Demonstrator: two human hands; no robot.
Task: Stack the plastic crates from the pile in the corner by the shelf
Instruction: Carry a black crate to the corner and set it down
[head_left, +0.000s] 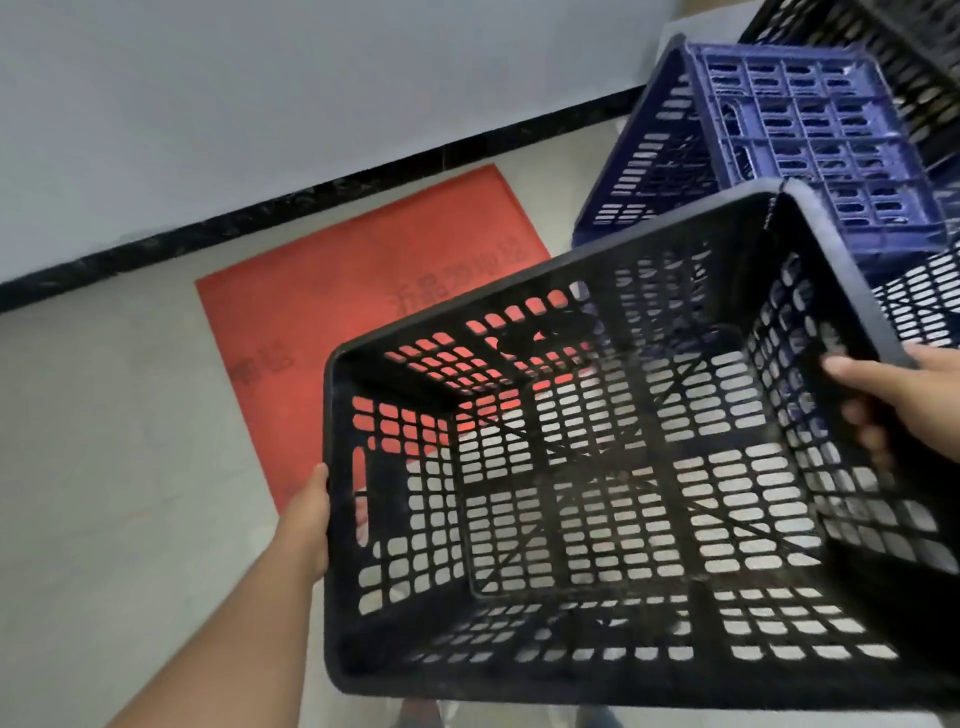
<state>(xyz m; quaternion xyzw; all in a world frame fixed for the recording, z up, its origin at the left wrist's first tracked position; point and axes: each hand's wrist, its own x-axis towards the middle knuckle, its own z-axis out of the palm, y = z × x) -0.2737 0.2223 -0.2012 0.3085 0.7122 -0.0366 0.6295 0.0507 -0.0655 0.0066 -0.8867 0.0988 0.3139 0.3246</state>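
Note:
I hold a large black plastic crate (597, 519) in the air, its open top facing me and tilted a little. My left hand (306, 525) grips its left wall at the handle slot, fingers showing through the slot. My right hand (898, 400) grips the right wall over the rim, fingers inside. Behind it, at the upper right, a blue crate (779, 130) lies upside down and tilted on the pile. Another black crate (893, 47) lies at the top right corner, partly cut off by the frame.
A red mat (322, 291) with printed characters lies on the pale tiled floor (104, 467) under the held crate. A white wall (260, 104) with a black skirting strip (311, 197) runs behind. My shoes (431, 714) show at the bottom edge.

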